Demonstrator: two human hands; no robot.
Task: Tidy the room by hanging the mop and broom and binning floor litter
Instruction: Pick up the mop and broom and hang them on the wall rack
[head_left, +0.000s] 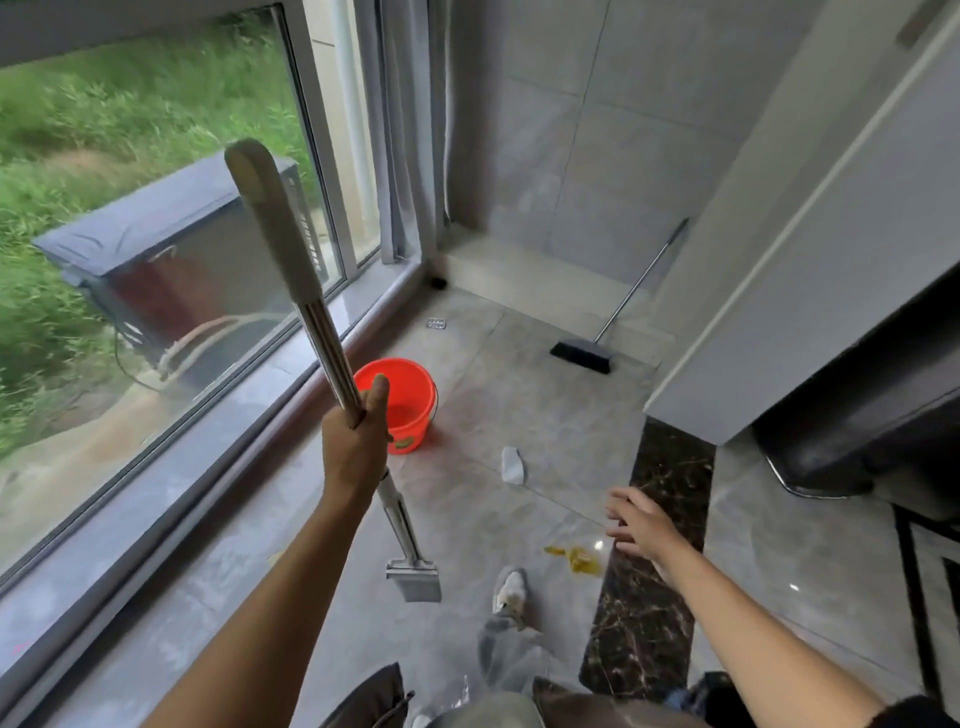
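My left hand grips the metal shaft of the mop, which stands nearly upright with its grey handle end toward me and its flat head just above the floor. My right hand is held out over the floor, fingers spread and holding nothing. The broom leans against the far wall, black bristles on the floor. A white crumpled paper lies on the tiles, and a yellow scrap of litter lies left of my right hand.
An orange bucket stands by the window sill beyond my left hand. A white cabinet and a dark bin-like object are on the right. My shoe is near the mop head. A floor drain is beyond.
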